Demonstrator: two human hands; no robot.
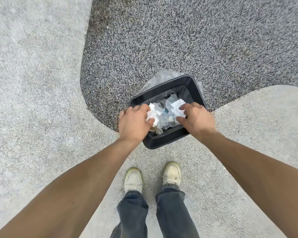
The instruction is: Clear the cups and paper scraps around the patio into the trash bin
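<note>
Left hand (133, 120) grasped crumpled paper (152, 114) over the trash bin (163, 143) near-left corner; right hand (195, 117) pinched a paper scrap (177, 107).

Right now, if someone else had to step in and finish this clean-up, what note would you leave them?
Left hand: grips crumpled white paper over the trash bin.
Right hand: pinches a flat white paper scrap, also over the bin.
Bin: black, clear liner, already holding plastic and paper litter.
Done: both handfuls brought to the bin.
Left: let go of both. No other litter shows on the paving in view; check elsewhere.
</note>
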